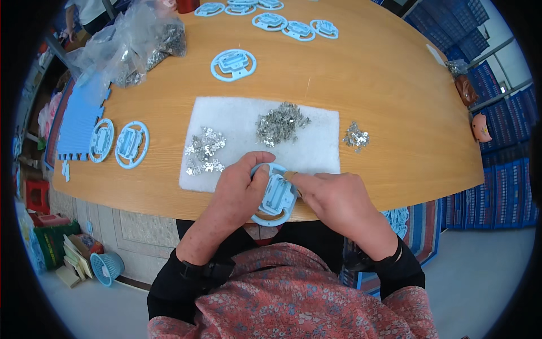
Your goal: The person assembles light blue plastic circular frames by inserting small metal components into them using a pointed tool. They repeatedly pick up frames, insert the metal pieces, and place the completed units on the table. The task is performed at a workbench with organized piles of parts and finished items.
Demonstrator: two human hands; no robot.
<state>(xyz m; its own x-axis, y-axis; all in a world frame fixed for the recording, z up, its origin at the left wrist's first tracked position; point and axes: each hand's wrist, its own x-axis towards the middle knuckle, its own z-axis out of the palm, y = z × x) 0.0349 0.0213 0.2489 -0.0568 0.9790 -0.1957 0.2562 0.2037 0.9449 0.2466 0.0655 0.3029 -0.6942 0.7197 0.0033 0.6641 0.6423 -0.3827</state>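
A light blue plastic steering-wheel-shaped part [278, 196] is tilted at the table's near edge, over the front of a white felt pad [237, 113]. My left hand [240, 183] grips its left rim, thumb on top. At its upper right rim, my right hand [336, 198] is closed in a pinch; a tan band shows near the fingertips, and what they hold is too small to tell. Small silvery metal pieces lie on the pad in a large heap [280, 124] and a looser pile [206, 150]. Right of the pad is a smaller pile [357, 137].
Two blue wheel parts [131, 145] sit at the left, beside a blue foam mat [82, 121]. Another wheel [233, 65] lies beyond the pad, with several more at the far edge. Clear plastic bags [132, 48] of metal pieces stand far left. Blue crates [497, 192] are stacked right.
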